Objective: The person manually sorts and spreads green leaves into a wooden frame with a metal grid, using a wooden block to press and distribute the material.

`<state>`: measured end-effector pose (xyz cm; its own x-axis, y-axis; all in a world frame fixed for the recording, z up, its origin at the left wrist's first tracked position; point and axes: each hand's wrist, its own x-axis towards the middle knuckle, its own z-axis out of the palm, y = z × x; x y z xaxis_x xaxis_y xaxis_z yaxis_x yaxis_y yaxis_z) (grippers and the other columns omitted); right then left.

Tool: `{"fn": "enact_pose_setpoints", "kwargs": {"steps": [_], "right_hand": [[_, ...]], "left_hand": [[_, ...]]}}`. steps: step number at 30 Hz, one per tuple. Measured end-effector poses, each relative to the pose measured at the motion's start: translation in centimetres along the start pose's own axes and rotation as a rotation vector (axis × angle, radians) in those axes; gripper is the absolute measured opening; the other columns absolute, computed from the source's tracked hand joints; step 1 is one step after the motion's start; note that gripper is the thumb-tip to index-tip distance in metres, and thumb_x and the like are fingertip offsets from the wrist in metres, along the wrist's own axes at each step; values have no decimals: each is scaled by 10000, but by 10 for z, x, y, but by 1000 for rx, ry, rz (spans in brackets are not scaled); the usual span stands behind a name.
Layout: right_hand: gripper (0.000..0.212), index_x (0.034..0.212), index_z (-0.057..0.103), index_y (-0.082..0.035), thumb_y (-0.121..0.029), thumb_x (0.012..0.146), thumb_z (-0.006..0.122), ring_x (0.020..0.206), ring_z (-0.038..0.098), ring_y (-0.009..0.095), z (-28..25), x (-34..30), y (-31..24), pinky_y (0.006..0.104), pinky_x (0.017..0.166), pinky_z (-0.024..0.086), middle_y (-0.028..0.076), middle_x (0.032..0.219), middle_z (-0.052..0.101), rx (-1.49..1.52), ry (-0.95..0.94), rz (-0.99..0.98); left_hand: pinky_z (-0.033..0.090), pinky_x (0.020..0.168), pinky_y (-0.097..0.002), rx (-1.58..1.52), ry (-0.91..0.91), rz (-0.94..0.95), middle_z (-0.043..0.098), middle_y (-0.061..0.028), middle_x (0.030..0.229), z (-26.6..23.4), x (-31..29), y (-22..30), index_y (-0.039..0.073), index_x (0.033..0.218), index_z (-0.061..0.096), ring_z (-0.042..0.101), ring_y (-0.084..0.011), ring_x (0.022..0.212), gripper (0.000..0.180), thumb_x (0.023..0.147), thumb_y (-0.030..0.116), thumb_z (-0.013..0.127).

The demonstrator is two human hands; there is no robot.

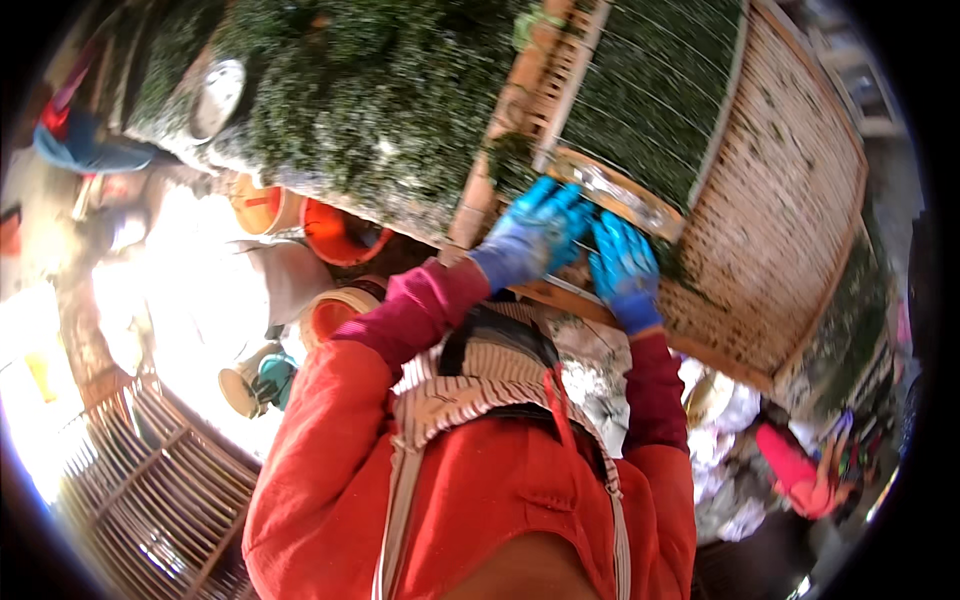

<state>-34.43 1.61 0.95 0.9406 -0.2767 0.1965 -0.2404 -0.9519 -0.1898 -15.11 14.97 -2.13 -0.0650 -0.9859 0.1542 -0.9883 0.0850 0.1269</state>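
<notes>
My left hand (pixel 535 232), in a blue glove, lies with its fingers stretched toward the near edge of a wooden bar (pixel 618 193) that has a shiny strip along it. Beside it, my right hand (pixel 624 262), gloved in blue too, reaches the same edge with fingers extended. The fingertips seem to touch the bar; whether any curl under it is hidden. Beyond the bar, a sheet of dark green, finely chopped plant matter (pixel 650 85) lies on a woven mat, crossed by pale lines. Green shreds (pixel 690 275) are scattered near my right hand.
A large heap of green strands (pixel 380 100) covers the surface on the left, with a metal bowl (pixel 217 98) on it. A slatted mat (pixel 775 190) extends on the right. Buckets (pixel 335 235) stand below at left. Another person in red (pixel 800 470) is at the lower right.
</notes>
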Motion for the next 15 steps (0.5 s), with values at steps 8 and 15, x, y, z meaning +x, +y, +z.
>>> {"fn": "enact_pose_setpoints", "kwargs": {"steps": [8, 15], "right_hand": [[419, 1353, 635, -76, -218, 959, 656, 1241, 590, 319, 8, 3, 4, 461, 1042, 477, 119, 1427, 592, -36, -9, -18], [411, 1331, 654, -71, -216, 947, 673, 1198, 621, 326, 6, 9, 1, 457, 1027, 499, 120, 1389, 624, -65, 6, -33]], "left_hand": [[237, 1247, -452, -547, 827, -1085, 487, -175, 1527, -1, -118, -123, 87, 1480, 490, 399, -369, 1441, 694, 882, 287, 779], [541, 973, -355, -996, 1151, -1041, 663, -132, 1230, 46, -153, -203, 9, 1196, 669, 637, -214, 1118, 313, 890, -56, 674]]}}
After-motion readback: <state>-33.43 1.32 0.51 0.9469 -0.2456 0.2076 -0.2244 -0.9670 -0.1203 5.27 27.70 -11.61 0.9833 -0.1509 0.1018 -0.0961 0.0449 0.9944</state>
